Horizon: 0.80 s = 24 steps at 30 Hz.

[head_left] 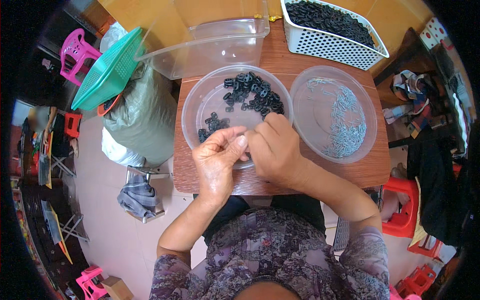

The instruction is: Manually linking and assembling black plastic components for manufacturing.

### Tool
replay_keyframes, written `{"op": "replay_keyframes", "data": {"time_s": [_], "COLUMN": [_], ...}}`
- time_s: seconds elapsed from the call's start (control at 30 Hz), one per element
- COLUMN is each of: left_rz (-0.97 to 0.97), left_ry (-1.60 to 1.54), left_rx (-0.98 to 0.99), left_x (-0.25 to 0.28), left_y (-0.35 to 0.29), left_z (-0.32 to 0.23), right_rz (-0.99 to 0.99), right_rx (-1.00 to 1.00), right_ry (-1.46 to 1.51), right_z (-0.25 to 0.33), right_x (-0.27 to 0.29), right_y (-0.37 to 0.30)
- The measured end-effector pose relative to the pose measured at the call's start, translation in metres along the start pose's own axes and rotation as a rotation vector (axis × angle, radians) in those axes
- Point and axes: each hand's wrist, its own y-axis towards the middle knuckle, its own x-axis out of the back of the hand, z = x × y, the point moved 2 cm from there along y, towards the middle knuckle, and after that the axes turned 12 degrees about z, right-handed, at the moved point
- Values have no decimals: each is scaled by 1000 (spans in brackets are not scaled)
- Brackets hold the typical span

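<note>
Both my hands meet over the near rim of a round clear tub, fingertips together. My left hand pinches with thumb and forefinger; whatever lies between them is too small to make out. Beside it, touching, my right hand is closed with its knuckles up, and its fingers hide what they grip. Small black plastic parts are heaped at the far right inside the tub, with a smaller group at its left. To the right, a second round clear tub has many small silvery screws spread in it.
A white perforated basket full of black parts stands at the table's far right. Behind the tubs is a large clear bin. Left of the wooden table are a stuffed sack, a green basket and a stool with cloth.
</note>
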Motion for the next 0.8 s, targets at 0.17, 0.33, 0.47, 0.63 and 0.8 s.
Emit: {"op": "replay_keyframes", "data": {"time_s": [0.17, 0.33, 0.47, 0.63, 0.8], "left_rz": [-85, -118, -98, 16, -10], "left_ry": [-117, -190, -147, -34, -51], "left_rx": [-76, -71, -102, -109, -63], "left_x": [-8, -7, -4, -2, 5], "left_y": [-3, -3, 0, 2, 4], "left_z": [8, 12, 18, 9, 9], "right_rz": [-47, -27, 20, 57, 154], "right_rx": [-16, -45, -70, -145, -430], "right_ry": [-72, -141, -69, 18, -182], "right_z": [12, 18, 23, -1, -80], "right_x": [-5, -5, 1, 22, 59], "right_y": [-3, -8, -11, -19, -41]}}
